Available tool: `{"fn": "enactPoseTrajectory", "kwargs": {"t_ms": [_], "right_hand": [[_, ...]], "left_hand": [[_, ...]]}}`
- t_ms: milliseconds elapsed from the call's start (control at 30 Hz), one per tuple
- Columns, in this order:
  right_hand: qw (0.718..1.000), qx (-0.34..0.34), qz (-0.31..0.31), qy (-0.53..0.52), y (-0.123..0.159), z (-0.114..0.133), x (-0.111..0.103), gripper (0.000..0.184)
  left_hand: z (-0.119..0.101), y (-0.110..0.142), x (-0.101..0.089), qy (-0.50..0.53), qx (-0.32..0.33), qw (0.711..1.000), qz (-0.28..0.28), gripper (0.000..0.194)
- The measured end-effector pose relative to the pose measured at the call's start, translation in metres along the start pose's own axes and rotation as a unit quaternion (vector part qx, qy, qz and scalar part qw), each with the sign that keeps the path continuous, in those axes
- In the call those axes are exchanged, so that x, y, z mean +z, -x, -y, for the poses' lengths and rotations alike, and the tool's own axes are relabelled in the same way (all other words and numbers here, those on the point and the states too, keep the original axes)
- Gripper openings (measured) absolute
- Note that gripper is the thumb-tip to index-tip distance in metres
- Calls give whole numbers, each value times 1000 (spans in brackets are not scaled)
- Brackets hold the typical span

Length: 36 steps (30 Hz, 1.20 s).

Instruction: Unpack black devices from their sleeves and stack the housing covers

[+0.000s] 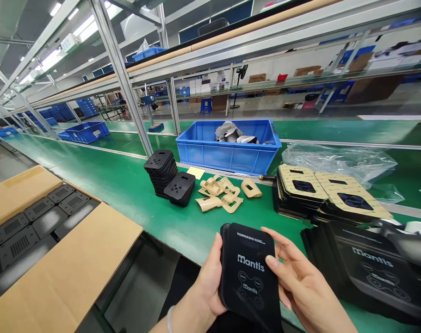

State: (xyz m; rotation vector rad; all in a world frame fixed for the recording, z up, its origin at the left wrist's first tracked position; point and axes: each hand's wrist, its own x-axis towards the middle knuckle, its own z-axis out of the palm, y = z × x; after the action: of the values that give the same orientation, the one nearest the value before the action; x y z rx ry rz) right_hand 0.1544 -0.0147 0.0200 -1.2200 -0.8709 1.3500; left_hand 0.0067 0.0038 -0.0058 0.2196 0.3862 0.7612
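My left hand point(210, 277) is closed around the left side of a black plastic cover point(225, 259), of which only a side strip shows. Over the cover lies a thin black panel point(250, 266) printed "TORNADO" and "Mantis" with a ring-and-line drawing. My right hand point(297, 277) pinches this panel at its right edge, thumb on the front and fingers partly hidden behind. Both pieces are held tilted above the bench's front edge. To the right sits a stack of like printed panels point(366, 263). Farther back stand stacks of panels with tan adhesive backing point(302, 186).
Curled tan backing scraps point(219, 192) lie mid-bench beside stacked black covers point(161, 169). A blue bin point(227, 155) holds crumpled scraps. A screwdriver point(267, 178) and clear plastic bag point(338, 159) lie behind. At left, an open carton point(75, 259) contains several black covers.
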Motion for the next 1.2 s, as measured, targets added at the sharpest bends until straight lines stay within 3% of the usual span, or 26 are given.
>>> {"fn": "enactPoseTrajectory", "kwargs": {"t_ms": [167,333,667,833,933,1000,1100,1133,1200], "right_hand": [[998,-8,55,9,-6,-12,-9,79],[996,-20,76,-30,-8,-19,-11,71],[999,-37,38,-9,-5,-12,-8,68],[999,-39,33,8,-4,-13,-10,66],[998,-47,36,11,-1,-14,-11,68],[998,-48,33,18,1,-14,-11,70],[997,-63,-6,42,4,-12,-6,71],[995,-81,-23,60,5,-12,-4,71],[985,-128,-45,108,6,-11,0,70]], "left_hand": [[0,-1,1,1,-8,1000,-18,92],[2,-2,-1,5,-13,1000,-13,90],[3,1,6,-28,29,999,22,88],[5,3,8,-42,38,998,9,87],[7,5,10,-83,69,994,-36,83],[6,6,11,-160,146,972,-91,72],[3,10,13,-299,295,893,-164,52],[2,11,13,-332,319,872,-165,51],[0,14,14,-369,321,861,-137,59]]}}
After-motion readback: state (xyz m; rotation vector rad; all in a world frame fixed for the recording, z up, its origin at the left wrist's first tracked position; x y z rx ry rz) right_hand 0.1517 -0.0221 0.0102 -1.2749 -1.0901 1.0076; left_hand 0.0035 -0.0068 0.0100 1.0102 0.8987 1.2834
